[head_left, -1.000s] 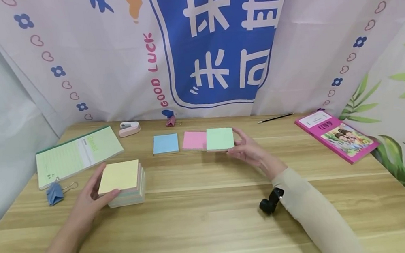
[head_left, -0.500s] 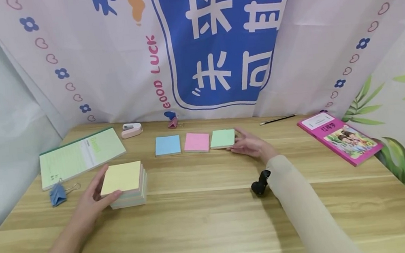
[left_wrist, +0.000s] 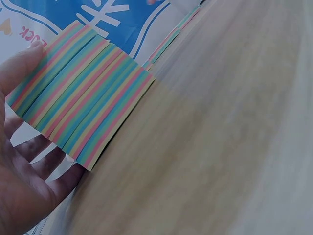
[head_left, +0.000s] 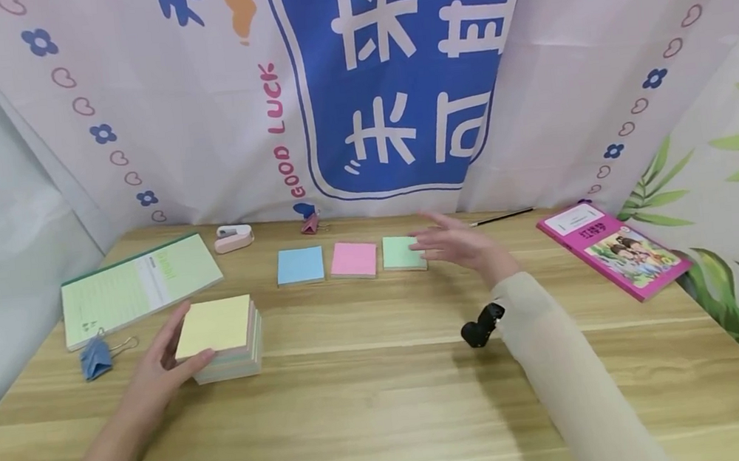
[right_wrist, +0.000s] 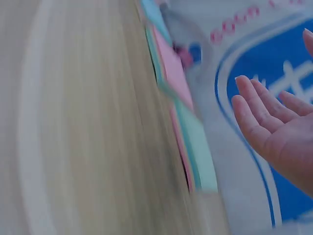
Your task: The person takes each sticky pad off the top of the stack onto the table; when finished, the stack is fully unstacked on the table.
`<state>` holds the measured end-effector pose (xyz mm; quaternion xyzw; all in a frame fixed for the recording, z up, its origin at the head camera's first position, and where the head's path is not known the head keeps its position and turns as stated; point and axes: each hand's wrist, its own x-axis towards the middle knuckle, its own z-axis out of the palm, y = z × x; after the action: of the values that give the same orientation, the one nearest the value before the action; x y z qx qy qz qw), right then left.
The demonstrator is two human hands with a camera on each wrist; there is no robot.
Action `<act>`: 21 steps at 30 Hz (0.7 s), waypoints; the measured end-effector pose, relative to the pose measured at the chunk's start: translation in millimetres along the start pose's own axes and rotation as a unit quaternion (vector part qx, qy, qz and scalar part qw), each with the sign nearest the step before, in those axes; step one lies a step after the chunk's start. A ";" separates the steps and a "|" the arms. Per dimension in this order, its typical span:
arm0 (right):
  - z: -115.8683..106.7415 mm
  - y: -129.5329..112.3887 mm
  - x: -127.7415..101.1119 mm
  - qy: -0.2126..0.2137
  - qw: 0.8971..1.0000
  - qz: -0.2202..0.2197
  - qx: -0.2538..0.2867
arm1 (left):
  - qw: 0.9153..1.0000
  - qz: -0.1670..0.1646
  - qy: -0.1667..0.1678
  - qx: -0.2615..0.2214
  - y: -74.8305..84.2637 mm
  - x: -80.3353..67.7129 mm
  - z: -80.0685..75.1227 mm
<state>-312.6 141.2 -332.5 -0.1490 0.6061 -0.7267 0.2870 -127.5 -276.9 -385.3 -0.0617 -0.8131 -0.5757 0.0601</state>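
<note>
My left hand (head_left: 156,370) holds a tall stack of sticky note pads (head_left: 214,325) at the left of the table, thumb on the near side and fingers behind. In the left wrist view the stack's edges (left_wrist: 80,95) show many coloured layers, and its top is yellow. Along the back lie three separate pads in a row: blue (head_left: 300,265), pink (head_left: 354,259) and green (head_left: 398,254). My right hand (head_left: 460,242) hovers by the green pad's right edge with spread fingers, overlapping it in the head view. The right wrist view shows that hand (right_wrist: 279,127) apart from the pads, holding nothing.
A green notebook (head_left: 141,286) and a blue binder clip (head_left: 96,358) lie at the left. Behind are a pink stapler (head_left: 233,238) and a pink binder clip (head_left: 310,224). A pencil (head_left: 502,217) and a pink book (head_left: 614,248) lie at the right, before a hanging cloth (head_left: 570,92).
My right hand set the green pad down to the right of the pink one, which is now fully uncovered, then let go and lifted. My left hand still holds the stack.
</note>
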 end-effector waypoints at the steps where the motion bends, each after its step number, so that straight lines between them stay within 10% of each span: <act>1: 12.1 -0.8 2.2 -0.024 1.000 -0.011 0.006 | 1.000 -0.001 0.000 -0.001 0.4 0.1 0.0; 10: 123.1 26.5 26.2 -0.149 0.987 -0.053 -0.004 | 1.000 -0.004 -0.002 0.003 2.0 -0.5 -0.1; 21: 209.2 69.1 44.9 -0.097 0.975 -0.033 -0.195 | 1.000 -0.009 -0.005 0.007 3.3 -0.6 -0.1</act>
<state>-213.7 -59.0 -359.0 -0.2916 0.7001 -0.5858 0.2857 -126.3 -275.9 -382.3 -0.0567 -0.8179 -0.5703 0.0508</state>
